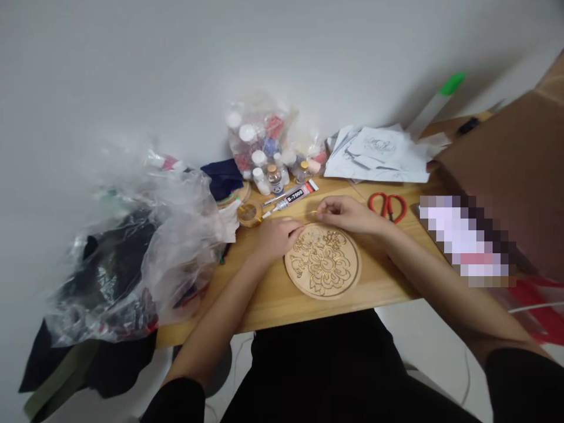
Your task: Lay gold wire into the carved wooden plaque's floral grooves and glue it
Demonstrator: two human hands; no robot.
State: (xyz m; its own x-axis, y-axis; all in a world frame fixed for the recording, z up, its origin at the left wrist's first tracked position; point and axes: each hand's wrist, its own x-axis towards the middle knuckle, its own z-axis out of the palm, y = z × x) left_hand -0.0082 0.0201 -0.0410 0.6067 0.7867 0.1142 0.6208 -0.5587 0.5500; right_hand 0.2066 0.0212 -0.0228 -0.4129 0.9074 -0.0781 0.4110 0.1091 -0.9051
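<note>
A round wooden board [326,263] with a carved flower pattern lies on the table, golden lines running along parts of the grooves. At its upper left edge rests my left hand [277,237], thumb and fingers drawn together; what they hold, if anything, is too small to make out. Just beyond the board's top edge, my right hand [346,212] pinches a thin golden strand [312,212] that sticks out to the left of its fingertips. An amber roll of tape or small dish [249,214] sits left of the strand, beside a B-7000 glue tube [295,195].
Red-handled scissors [388,207] lie right of my right hand. Small bottles [275,179] and a bag of jars [255,132] stand at the back. Papers with drawings [379,154] lie back right. A large plastic bag [176,235] covers the left side; a brown box [506,158] stands right.
</note>
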